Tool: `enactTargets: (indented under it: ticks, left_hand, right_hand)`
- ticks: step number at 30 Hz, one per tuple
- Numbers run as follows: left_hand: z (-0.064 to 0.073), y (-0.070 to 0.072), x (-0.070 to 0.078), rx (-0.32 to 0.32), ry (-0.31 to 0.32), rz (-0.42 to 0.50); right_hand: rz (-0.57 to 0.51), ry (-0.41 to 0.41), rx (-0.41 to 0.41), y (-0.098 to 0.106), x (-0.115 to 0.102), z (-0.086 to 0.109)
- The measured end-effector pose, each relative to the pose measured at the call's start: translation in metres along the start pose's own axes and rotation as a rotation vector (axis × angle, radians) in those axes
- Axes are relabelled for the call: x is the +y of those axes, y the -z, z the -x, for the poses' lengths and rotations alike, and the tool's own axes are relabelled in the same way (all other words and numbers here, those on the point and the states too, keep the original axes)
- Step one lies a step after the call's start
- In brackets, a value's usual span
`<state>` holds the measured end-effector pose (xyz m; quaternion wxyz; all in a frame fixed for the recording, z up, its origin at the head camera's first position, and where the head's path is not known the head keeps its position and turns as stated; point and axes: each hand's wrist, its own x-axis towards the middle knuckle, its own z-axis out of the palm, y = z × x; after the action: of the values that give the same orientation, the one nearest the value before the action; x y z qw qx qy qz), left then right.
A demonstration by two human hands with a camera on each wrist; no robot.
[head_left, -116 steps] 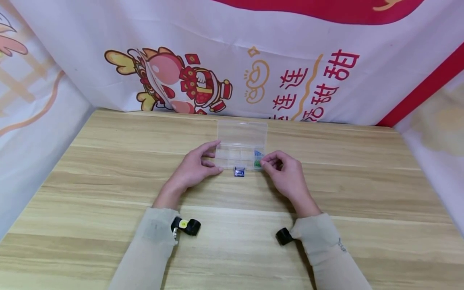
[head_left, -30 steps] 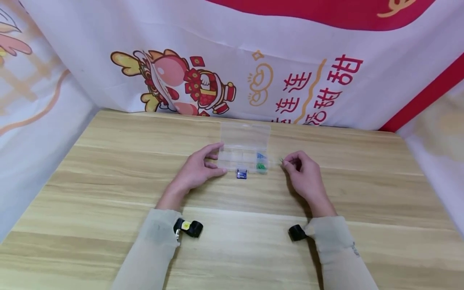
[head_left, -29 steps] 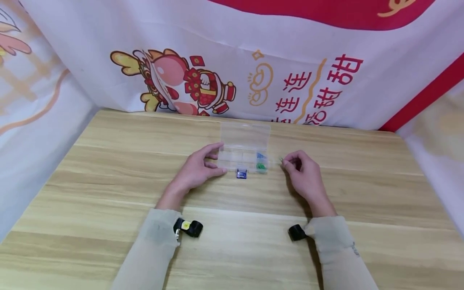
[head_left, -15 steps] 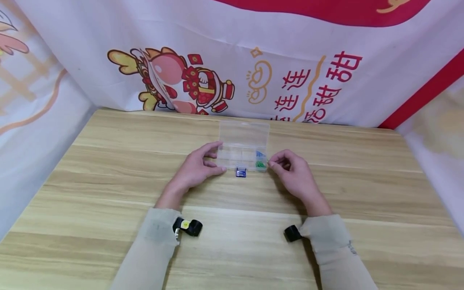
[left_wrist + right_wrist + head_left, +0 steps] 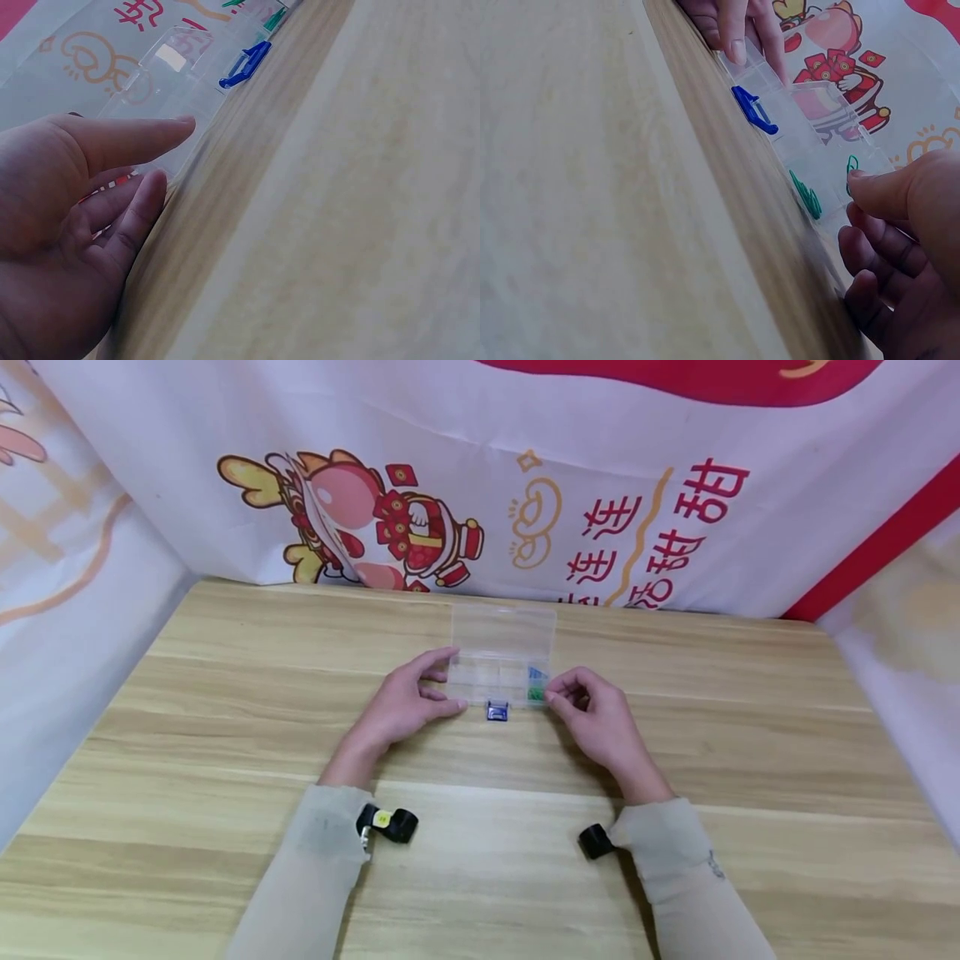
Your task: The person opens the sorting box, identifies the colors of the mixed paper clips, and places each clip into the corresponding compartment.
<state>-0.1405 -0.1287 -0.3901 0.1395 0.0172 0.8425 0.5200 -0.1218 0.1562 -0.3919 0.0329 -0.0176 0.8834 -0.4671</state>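
A clear plastic compartment box stands on the table with its transparent lid raised at the back. Its blue latch juts out at the front. My left hand grips the box's left end, thumb at the front corner and index finger at the back. Between thumb and fingertip my right hand pinches a green paper clip at the box's right end. Several green paper clips lie in the front right compartment. Small blue pieces lie in the one behind it, too small to make out.
The wooden table runs back to a printed white cloth, close behind the lid. A black wrist camera is strapped at the left cuff and another black camera at the right cuff.
A second ago my right hand held the green paper clip well to the right of the box. It has since moved left to the box's right end. My left hand keeps its place.
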Motion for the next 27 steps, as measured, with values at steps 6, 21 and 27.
enactTargets:
  ticks: [6, 21, 27]
  left_hand:
    - [-0.0006, -0.0004, -0.0016, -0.005, 0.004, 0.0]
    - [0.0017, 0.0027, -0.0041, -0.002, 0.002, -0.001]
    - [0.0012, -0.0006, -0.0019, 0.001, -0.009, 0.003]
  right_hand:
    - [0.0, 0.004, 0.008, -0.0014, 0.0013, -0.0005]
    - [-0.031, 0.017, 0.018, -0.0051, 0.0041, -0.0032]
    - [-0.025, 0.024, 0.036, -0.003, 0.0081, -0.0025]
